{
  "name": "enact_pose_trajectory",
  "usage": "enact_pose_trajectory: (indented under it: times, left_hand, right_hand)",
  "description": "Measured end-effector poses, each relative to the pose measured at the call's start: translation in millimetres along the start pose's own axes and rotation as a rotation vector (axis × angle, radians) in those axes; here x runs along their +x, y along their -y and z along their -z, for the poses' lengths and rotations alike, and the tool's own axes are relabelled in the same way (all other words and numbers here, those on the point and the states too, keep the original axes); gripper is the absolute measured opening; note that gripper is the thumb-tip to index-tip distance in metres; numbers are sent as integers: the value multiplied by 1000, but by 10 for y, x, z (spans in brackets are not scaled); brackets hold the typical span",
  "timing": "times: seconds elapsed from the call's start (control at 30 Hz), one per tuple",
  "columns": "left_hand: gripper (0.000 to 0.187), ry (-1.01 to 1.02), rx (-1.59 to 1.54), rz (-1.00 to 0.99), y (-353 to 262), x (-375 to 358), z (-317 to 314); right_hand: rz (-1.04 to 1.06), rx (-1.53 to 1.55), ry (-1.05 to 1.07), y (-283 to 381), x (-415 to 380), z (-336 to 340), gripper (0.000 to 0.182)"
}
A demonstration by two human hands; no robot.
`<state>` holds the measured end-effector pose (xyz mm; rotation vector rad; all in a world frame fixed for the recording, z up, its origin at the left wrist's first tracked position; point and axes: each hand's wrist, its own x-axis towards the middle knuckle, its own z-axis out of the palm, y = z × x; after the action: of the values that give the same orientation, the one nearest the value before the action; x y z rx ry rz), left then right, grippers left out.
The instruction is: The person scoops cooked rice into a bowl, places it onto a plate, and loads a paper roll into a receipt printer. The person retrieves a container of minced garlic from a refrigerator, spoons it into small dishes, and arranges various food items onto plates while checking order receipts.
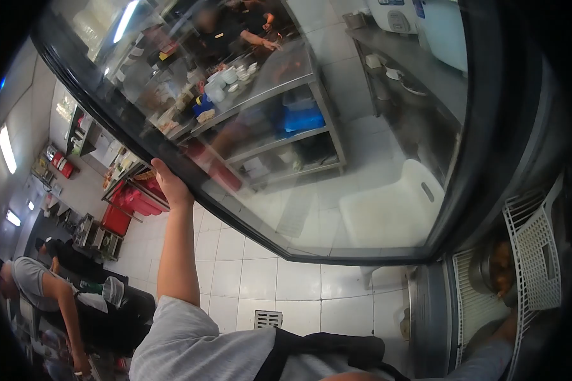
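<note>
Two bare hands: the left hand (pixel 171 184) grasps the open glass door (pixel 362 258) by its edge; the right hand (pixel 506 329) — grip too dim to tell — is inside, near a metal bowl (pixel 482 268). Best hold the door steady, knuckles clear of the wire rack (pixel 521 267).

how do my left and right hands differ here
The left hand is at the dark edge of the open glass door; the right hand is inside the cabinet.

The left hand shows clearly, though most of its fingers are hidden; the right hand is dim and blurred, so its grip cannot be told.

Both arms have grey sleeves.
</note>
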<state>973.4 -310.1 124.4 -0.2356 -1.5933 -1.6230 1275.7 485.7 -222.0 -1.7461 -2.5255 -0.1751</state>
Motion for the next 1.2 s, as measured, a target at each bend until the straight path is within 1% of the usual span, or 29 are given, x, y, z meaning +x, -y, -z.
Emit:
enact_pose_trajectory:
  times: [0.1, 0.23, 0.3, 0.33, 0.37, 0.4, 0.43, 0.47, 0.5, 0.53, 0.6, 0.67, 0.73, 0.8, 0.83, 0.87, 0.9, 0.93, 0.97, 1.0, 1.03, 1.07, 1.1, 1.13, 1.17, 1.2]
  left_hand:
    - [65, 12, -1, 18, 46, 37, 56]
    - [67, 80, 42, 30, 16, -33, 104]
    - [70, 96, 56, -9, 53, 25, 182]
    - [70, 80, 104, -19, 124, 59, 262]
    - [71, 86, 91, -6, 45, 14, 231]
    - [72, 97, 74, 8, -34, -30, 179]
    - [71, 86, 116, -26, -11, -12, 212]
    - [71, 72, 159, -58, 88, 3, 259]
    - [71, 55, 202, -91, 169, 12, 318]
    - [73, 54, 241, -124, 192, 9, 355]
    - [77, 124, 210, -69, 13, -68, 385]
    - [82, 28, 327, -239, -254, -152, 334]
    - [85, 143, 407, -48, -191, -261, 514]
    - [81, 170, 526, -54, 12, -407, 655]
    - [77, 268, 442, 54, -462, -432, 716]
    - [74, 361, 354, 154, -986, -466, 789]
    - [70, 408, 365, 201, -1164, -530, 881]
    - [66, 454, 377, 252, -1334, -606, 990]
    - [65, 538, 321, 312, -1577, -654, 1121]
    - [64, 626, 261, 372, -1861, -703, 1262]
    - [65, 714, 299, 415, -2100, -750, 1384]
    - [66, 811, 338, 462, -2275, -820, 1510]
    - [69, 872, 301, 396, -2352, -922, 1646]
    - [70, 981, 344, 275, -2426, -1007, 1807]
    - [69, 1009, 290, 206, -2516, -1016, 2031]
    - [67, 1040, 236, 136, -2606, -1012, 2310]
  right_hand:
    - [-4, 0, -19, -19, -85, 93, 37]
    - [-7, 10, -50, -109, -334, 285, 37]
    - [15, 27, -94, -107, -547, 399, 37]
    - [45, -5, -143, -110, -693, 489, 36]
    - [119, -158, -225, -155, -825, 487, 36]
    - [216, -439, -379, -149, -1012, 540, 36]
    - [242, -585, -514, -141, -1198, 600, 36]
    - [226, -564, -578, -98, -1445, 688, 36]
    - [171, 137, -501, -67, -1653, 804, 33]
    - [126, 853, -534, -37, -1863, 925, 30]
    - [138, 908, -509, 62, -2388, 1295, 23]
    - [326, 949, -647, 147, -2899, 1623, 13]
    - [420, 1010, -554, 108, -3381, 1710, 13]
    - [508, 1064, -267, 54, -3928, 1794, 15]
    - [674, 913, -313, 76, -4274, 2018, 12]
    - [694, 985, -281, 104, -4606, 1972, 11]
    - [890, 1077, -87, 121, -4873, 2236, 14]
    - [1027, 1101, -23, 179, -5151, 2400, 17]
    - [1160, 1138, 58, 294, -5456, 2684, 20]
    - [1230, 1146, 124, 383, -5712, 2642, 25]
    - [1335, 1155, 228, 505, -5944, 2707, 29]
    - [1451, 1207, 313, 627, -6197, 2909, 29]
    - [1555, 1257, 406, 771, -6442, 3139, 28]
    - [1579, 1303, 482, 863, -6656, 3346, 28]
    - [1595, 1350, 558, 939, -6806, 3561, 27]
    - [1636, 1363, 571, 991, -6878, 3777, 28]
